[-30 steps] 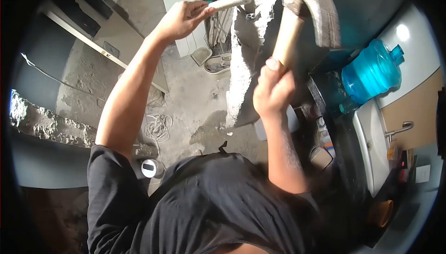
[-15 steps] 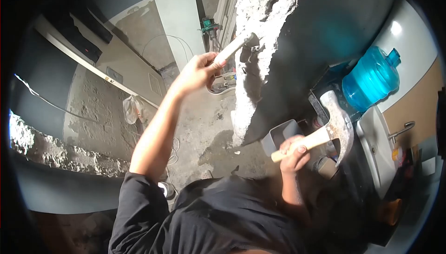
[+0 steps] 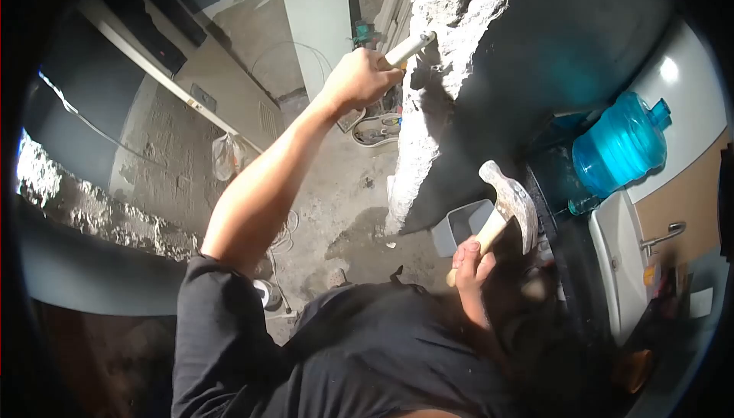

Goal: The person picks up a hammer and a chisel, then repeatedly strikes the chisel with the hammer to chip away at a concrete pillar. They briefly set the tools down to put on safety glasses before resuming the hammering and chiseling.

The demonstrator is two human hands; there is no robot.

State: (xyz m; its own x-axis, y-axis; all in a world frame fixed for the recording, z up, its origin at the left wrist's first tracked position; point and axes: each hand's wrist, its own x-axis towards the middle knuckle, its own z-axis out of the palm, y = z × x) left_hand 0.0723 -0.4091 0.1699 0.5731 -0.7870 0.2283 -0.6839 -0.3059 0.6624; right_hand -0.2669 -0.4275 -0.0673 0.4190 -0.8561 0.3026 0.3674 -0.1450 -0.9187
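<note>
My left hand (image 3: 361,80) is closed round a pale, rod-like chisel (image 3: 409,49). The rounded end of the chisel overlaps the rough white edge of a broken wall (image 3: 451,58); its other end is hidden in my fist. Lower on the right, my right hand (image 3: 469,262) grips a claw hammer (image 3: 514,202) by its light wooden handle, close to the butt. The worn metal head points up and away from me, claw to the right. A gap separates the hammer from the chisel.
A blue water jug (image 3: 619,146) stands at the right, near a white sink (image 3: 612,242) with a tap (image 3: 664,236). A grey bin (image 3: 451,230) sits on the floor beyond my right hand. Cables (image 3: 284,238) lie on the concrete floor (image 3: 321,188) at the left.
My left hand has turned and moved up and right in view with the chisel. The hammer in my right hand has swung to a steeper angle and shifted left.
</note>
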